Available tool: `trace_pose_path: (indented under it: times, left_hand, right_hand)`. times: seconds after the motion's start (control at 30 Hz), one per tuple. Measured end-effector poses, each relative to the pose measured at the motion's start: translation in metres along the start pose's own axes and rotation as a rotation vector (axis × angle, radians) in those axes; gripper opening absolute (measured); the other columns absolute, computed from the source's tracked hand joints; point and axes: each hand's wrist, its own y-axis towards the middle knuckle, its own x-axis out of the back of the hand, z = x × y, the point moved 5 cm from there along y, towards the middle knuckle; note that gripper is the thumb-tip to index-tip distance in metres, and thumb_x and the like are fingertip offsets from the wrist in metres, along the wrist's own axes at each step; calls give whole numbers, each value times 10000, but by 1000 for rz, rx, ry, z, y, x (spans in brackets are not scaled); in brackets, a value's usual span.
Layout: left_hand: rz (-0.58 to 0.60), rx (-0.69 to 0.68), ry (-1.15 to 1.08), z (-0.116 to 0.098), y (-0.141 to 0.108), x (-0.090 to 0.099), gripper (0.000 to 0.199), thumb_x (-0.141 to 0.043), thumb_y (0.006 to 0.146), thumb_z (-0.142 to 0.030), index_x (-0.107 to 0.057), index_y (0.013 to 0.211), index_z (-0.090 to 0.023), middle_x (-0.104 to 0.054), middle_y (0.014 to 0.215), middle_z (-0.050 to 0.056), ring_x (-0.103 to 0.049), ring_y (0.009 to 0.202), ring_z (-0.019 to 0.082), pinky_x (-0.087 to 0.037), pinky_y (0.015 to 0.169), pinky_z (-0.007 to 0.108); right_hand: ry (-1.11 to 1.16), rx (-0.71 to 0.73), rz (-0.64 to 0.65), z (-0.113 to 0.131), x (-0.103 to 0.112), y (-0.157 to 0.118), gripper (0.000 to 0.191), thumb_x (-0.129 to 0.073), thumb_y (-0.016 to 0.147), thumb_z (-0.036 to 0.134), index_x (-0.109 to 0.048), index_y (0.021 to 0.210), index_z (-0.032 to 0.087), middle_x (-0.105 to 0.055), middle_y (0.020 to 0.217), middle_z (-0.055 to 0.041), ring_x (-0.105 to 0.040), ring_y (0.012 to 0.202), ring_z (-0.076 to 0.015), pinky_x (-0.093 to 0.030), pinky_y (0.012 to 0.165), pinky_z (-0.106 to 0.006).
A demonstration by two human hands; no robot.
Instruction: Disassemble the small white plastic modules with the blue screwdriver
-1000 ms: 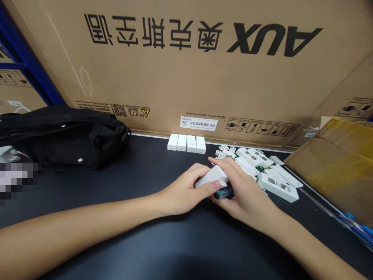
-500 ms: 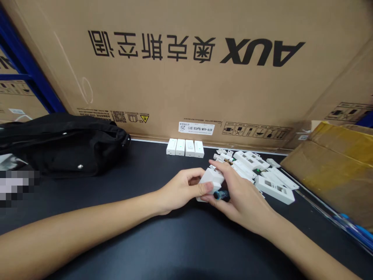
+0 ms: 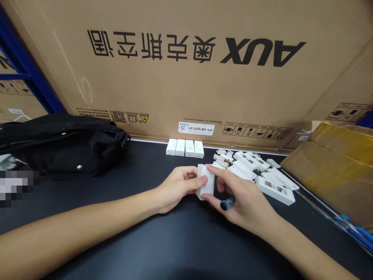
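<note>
Between my two hands, above the black tabletop, is a small white plastic case. My left hand pinches its left side, thumb across the front. With thumb and index finger, my right hand grips the case's top and bottom edges. A dark blue tool handle, round at its end, is tucked in the right palm; the rest of the tool is hidden by the fingers. Just behind the right hand lies a pile of loose white plastic housings and small parts, some with metal pieces.
Several white cases stand in a row at the back of the black table. A black bag lies at the left. A large cardboard box walls off the back, and a taped carton sits at the right edge.
The white case has turned in my hands and now stands more upright. My right hand has shifted slightly right, with its fingers on the case's edges and the tool handle moving along.
</note>
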Motion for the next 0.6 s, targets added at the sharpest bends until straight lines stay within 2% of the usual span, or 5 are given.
trace_pose_path:
  times: [0.13, 0.33, 0.6]
  left_hand:
    - [5, 27, -10, 1, 0, 0, 343, -805, 774, -374, -677, 929, -96, -664, 895, 71, -624, 801, 143, -463, 727, 265]
    - [24, 46, -10, 0, -1, -3, 348, -803, 774, -379, -695, 954, -100, -696, 948, 107, -633, 857, 172, -448, 720, 263]
    - [78, 58, -96, 1, -6, -13, 256, -718, 870, -327, -728, 999, -106, -687, 923, 80, -613, 859, 136, -442, 807, 249]
  right_hand:
    - [-30, 8, -40, 1, 1, 0, 505, -618, 920, 345, -430, 1370, 217, -678, 855, -37, -662, 668, -152, -474, 502, -247]
    - [-48, 25, -88, 8, 5, 1, 521, -645, 886, 306, -437, 1351, 196, -691, 865, -47, -657, 655, -149, -484, 493, -237]
    - [-12, 105, -103, 8, 1, -5, 725, -713, 844, 390, -384, 1448, 160, -682, 982, -87, -669, 767, -176, -558, 595, -274]
